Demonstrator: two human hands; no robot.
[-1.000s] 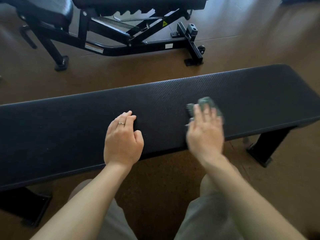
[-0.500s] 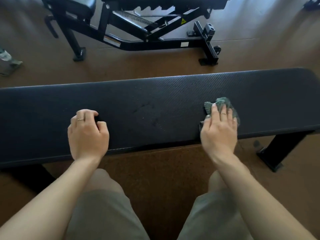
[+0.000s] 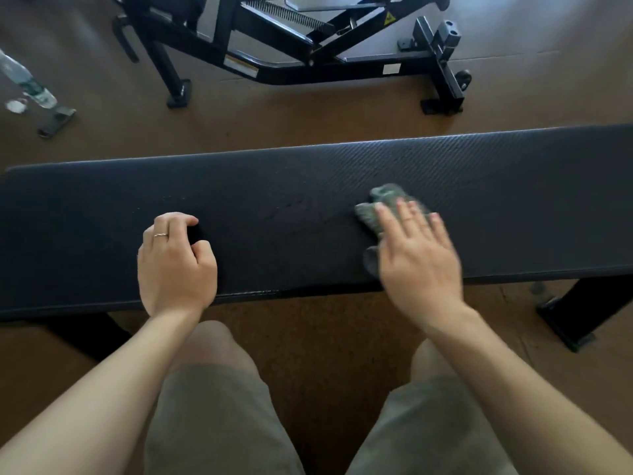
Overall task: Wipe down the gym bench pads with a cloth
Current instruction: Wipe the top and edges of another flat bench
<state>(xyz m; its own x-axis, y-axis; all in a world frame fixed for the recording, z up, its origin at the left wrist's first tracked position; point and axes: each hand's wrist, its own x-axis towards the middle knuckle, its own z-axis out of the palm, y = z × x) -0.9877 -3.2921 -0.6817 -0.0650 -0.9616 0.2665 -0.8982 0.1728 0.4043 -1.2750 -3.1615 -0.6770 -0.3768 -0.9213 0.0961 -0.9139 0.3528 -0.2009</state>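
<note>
Wiping is being done mid-frame on the long black textured bench pad [image 3: 308,186], crumpled grey-green cloth [image 3: 380,207] being pressed flat under the right hand [image 3: 419,258], left hand [image 3: 174,265] being rested curled and empty, the pad's ends seemingly left.

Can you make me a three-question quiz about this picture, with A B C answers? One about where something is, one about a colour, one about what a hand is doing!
1. Where is the cloth?
A. on the floor
B. on the bench pad
C. on the person's lap

2. What colour is the cloth?
A. green
B. red
C. white

3. What is the right hand doing?
A. pressing flat on the cloth
B. waving in the air
C. holding a bottle

Answers: 1 B, it lies on the black pad. 2 A, it looks greyish green. 3 A, straight fingers lie over the cloth.
</note>
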